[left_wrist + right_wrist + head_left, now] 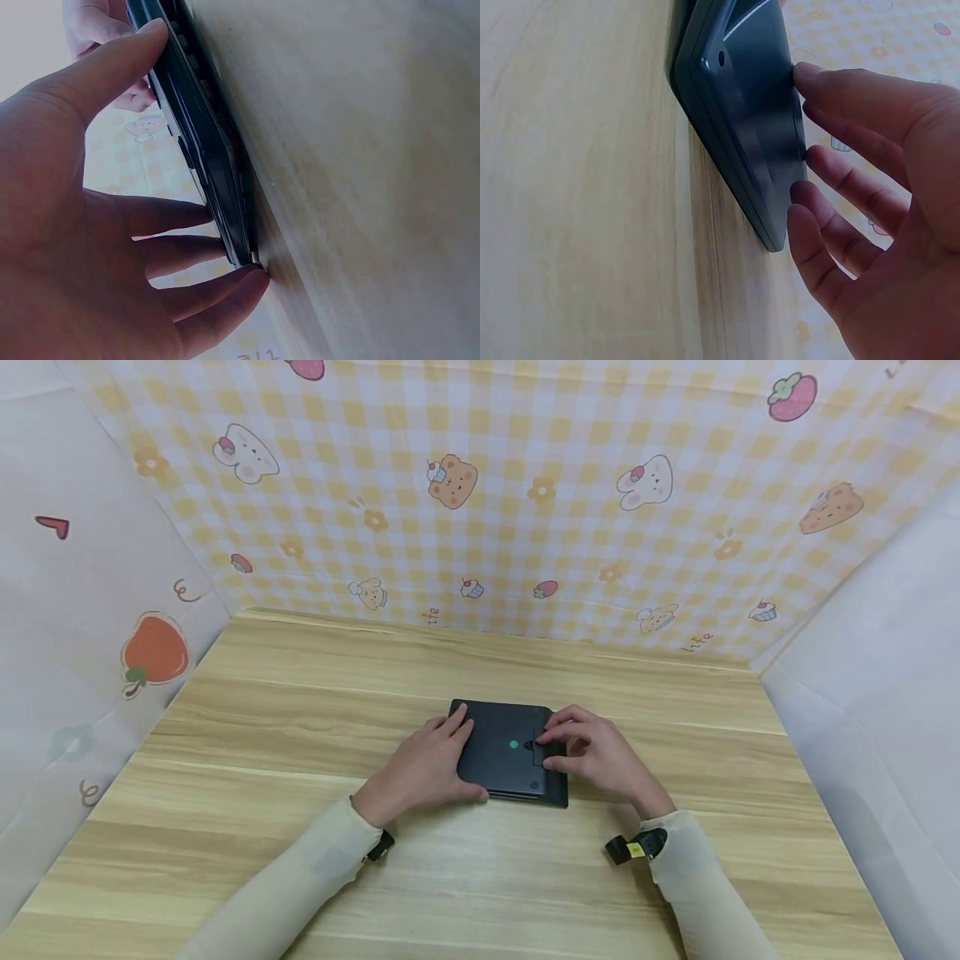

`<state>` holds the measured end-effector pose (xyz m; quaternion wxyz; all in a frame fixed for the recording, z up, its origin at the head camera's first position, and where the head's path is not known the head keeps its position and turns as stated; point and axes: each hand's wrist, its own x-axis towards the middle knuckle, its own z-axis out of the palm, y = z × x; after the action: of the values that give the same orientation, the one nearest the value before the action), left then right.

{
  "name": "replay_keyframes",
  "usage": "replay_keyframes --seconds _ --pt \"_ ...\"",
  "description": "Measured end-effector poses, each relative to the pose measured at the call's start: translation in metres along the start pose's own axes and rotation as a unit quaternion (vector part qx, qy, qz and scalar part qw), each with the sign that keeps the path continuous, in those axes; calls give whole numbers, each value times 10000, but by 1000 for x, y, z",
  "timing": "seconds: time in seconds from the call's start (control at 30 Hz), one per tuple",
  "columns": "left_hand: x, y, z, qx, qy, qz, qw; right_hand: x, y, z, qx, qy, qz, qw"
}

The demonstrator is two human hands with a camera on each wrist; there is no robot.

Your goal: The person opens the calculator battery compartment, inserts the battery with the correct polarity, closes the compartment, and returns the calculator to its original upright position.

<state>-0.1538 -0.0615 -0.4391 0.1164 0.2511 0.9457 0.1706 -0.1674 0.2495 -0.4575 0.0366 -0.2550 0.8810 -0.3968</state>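
Note:
A black calculator (495, 727) lies face down on the table, its back upward; in the left wrist view some keys show along its underside. My left hand (427, 768) grips its left end, with the thumb at the near edge and fingers by the far left corner. On the right part of the back is a battery cover (538, 753) with a small latch (528, 746). My right hand (596, 752) touches this area with bent fingertips, thumb and forefinger apart. The right wrist view shows the fingertips against the calculator's back (761, 97); the cover looks flush.
The wooden table (247, 710) extends around the calculator. A yellow checked cloth (495, 543) hangs behind it, with white cloths on the left (67, 610) and right (885, 693). Each wrist carries a black camera strap.

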Motion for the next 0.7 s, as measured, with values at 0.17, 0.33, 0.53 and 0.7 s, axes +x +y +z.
replay_keyframes --seconds 0.17,0.33,0.53,0.7 --pt "0 0 0 1 4 -8 10000 0 1 0 -10 -27 -107 9999" --pt "0 0 1 30 15 0 10000 1 1 0 1 -52 -108 9999" --pt "0 -1 1 73 41 17 10000 1 0 0 -44 -77 -52 9999" --pt "0 -1 1 73 33 17 10000 1 -1 0 -35 -76 -56 9999"
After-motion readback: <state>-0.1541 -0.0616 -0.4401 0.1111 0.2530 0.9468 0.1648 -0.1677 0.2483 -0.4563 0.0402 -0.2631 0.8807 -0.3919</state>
